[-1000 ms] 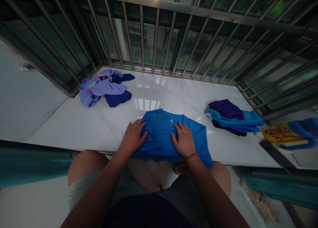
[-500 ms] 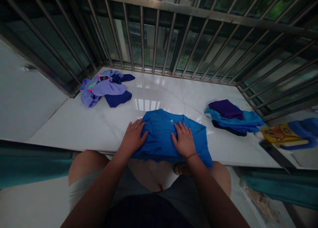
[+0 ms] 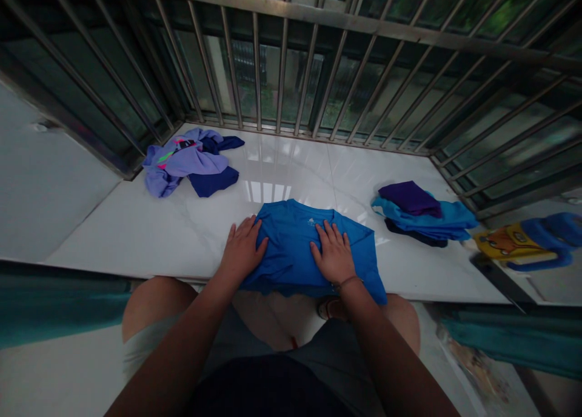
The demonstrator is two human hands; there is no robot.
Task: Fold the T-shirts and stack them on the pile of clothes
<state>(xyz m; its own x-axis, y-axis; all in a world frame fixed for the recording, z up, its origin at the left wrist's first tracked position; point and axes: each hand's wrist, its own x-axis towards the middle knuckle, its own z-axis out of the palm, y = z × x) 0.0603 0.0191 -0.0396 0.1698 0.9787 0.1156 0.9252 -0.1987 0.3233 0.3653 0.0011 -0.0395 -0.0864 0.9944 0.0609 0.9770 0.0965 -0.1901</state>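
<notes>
A blue T-shirt (image 3: 291, 241) lies spread on the white ledge, its neckline toward the window and its lower part reaching the front edge above my lap. A small pale logo shows below the collar. My left hand (image 3: 242, 247) rests flat at the shirt's left side, fingers stretched and the thumb on the cloth. On the right half of the chest, my right hand (image 3: 334, 253) lies flat with its fingers spread, just under the logo. Neither hand grips the fabric.
At the back left sits a loose heap of lilac clothing (image 3: 195, 162) and navy clothing (image 3: 214, 182). Folded clothes (image 3: 427, 217), purple over blue over dark, are stacked at the right. Beyond them stands a yellow and blue bottle (image 3: 513, 242). Metal bars (image 3: 318, 71) border the ledge (image 3: 136, 223).
Both hands stay flat on the blue T-shirt, and the shirt keeps its shape. The whole view has shifted slightly, with things appearing a little further left.
</notes>
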